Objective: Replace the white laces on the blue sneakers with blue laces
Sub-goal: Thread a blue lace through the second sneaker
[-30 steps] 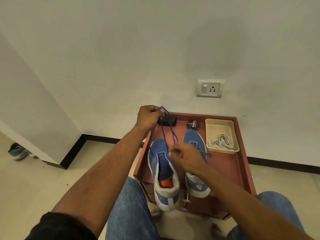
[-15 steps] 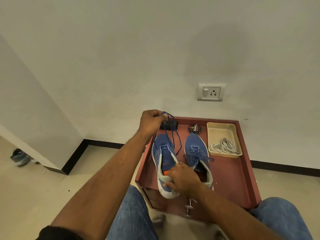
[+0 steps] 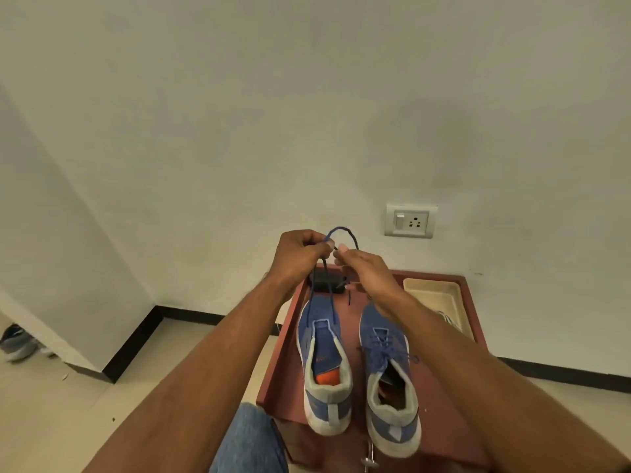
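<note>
The red-brown table (image 3: 440,435) stands against the wall, below both raised hands. On it, beneath the fingers, sit two blue sneakers side by side, heels toward the person: the left sneaker (image 3: 321,363) with only a blue lace (image 3: 341,230) started at its toe, the right sneaker (image 3: 386,367) already laced in blue. A beige tray (image 3: 433,291) lies off to the right of the fingers, with white laces (image 3: 449,319) partly hidden behind the forearm. The left hand (image 3: 300,254) has its fingers curled tight, pinching the blue lace — two strands run down from it to the left sneaker. The right hand (image 3: 365,268) pinches the lace's tip just beside the left fingers, a loop arching above both. A small black object (image 3: 324,285) lies just below the fingers.
</note>
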